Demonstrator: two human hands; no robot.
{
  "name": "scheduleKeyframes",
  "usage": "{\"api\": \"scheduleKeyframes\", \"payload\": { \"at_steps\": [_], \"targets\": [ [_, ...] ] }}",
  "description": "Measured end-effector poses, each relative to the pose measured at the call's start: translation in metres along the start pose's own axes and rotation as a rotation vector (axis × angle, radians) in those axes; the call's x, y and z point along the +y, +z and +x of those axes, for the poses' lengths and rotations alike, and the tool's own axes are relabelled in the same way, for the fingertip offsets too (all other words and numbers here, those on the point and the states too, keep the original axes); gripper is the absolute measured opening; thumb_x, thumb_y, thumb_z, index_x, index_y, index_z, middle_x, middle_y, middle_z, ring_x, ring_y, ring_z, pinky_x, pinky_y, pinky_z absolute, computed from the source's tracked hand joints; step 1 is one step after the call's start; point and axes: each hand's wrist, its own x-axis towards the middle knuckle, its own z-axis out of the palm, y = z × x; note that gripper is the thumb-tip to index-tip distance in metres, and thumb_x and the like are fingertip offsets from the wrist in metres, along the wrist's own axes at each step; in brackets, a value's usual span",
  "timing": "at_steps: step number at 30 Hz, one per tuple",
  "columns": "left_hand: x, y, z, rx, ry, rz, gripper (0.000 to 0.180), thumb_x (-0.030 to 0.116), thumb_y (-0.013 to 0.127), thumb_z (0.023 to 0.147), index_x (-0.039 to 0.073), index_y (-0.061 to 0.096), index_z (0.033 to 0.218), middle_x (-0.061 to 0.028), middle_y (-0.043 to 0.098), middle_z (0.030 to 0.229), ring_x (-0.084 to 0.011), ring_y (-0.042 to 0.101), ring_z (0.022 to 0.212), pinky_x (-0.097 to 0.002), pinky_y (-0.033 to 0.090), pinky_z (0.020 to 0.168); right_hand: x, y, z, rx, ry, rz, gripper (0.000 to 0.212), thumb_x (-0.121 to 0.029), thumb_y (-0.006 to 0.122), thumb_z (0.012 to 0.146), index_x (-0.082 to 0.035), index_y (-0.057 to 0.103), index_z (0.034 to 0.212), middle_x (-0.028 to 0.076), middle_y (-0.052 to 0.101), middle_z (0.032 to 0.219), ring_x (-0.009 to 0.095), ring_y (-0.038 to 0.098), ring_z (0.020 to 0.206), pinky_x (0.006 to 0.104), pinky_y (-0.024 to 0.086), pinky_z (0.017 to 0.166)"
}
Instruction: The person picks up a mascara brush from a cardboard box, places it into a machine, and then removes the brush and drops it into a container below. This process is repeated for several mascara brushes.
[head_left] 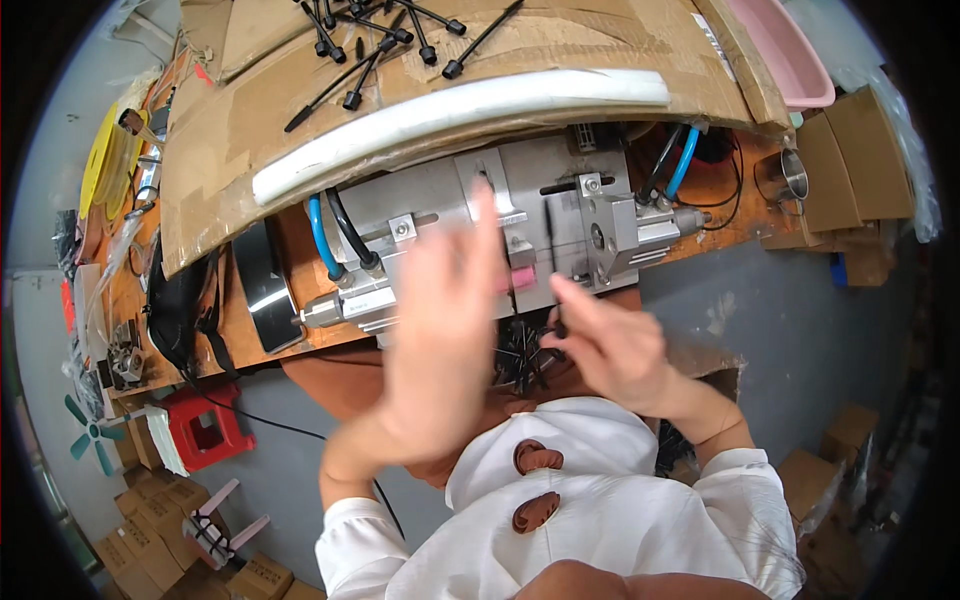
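Note:
My right hand [625,350] pinches a thin black rod [551,235] with a narrow tip, holding it roughly upright in front of the metal clamping fixture [640,235]. Blurred by motion, my left hand [435,335] is raised over the left-middle part of that fixture, one finger stretched up. Whether it grips anything is hidden by the blur. Between the hands, a pink block [522,277] sits at the fixture's centre. Several more black rods [520,360] lie bunched below it, close to my lap.
Cardboard [560,45] covers the back, bearing a white foam strip [460,112] and several black rods with knobbed ends [425,45]. Blue hoses [322,238] join the fixture. A phone [266,285] lies left, a metal cup [782,175] right. A red stool [205,430] stands below.

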Motion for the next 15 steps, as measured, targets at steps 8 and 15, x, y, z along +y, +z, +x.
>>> {"api": "scheduleKeyframes", "payload": {
  "at_steps": [8,15],
  "targets": [
    [-0.11,-0.027,0.143,0.245,0.146,0.289,0.019,0.013,0.065,0.084,0.002,0.064,0.099,-0.0133,0.06,0.085,-0.0326,0.056,0.081,-0.0387,0.046,0.075,-0.001,0.045,-0.012,-0.119,0.052,-0.098,0.066,-0.006,0.073,0.074,0.005,0.047,0.133,0.005,0.054,0.061,0.014,0.054,0.052,0.0302,0.043,0.048],
    [-0.077,-0.044,0.094,0.118,0.082,-0.131,0.016,0.008,0.068,0.08,0.001,0.063,0.093,-0.0077,0.052,0.075,-0.017,0.05,0.067,-0.0278,0.042,0.064,0.0,0.036,-0.011,-0.159,0.077,-0.105,0.065,-0.009,0.073,0.075,0.002,0.047,0.134,0.005,0.056,0.064,0.016,0.057,0.054,0.0293,0.046,0.049]
  ]
}}
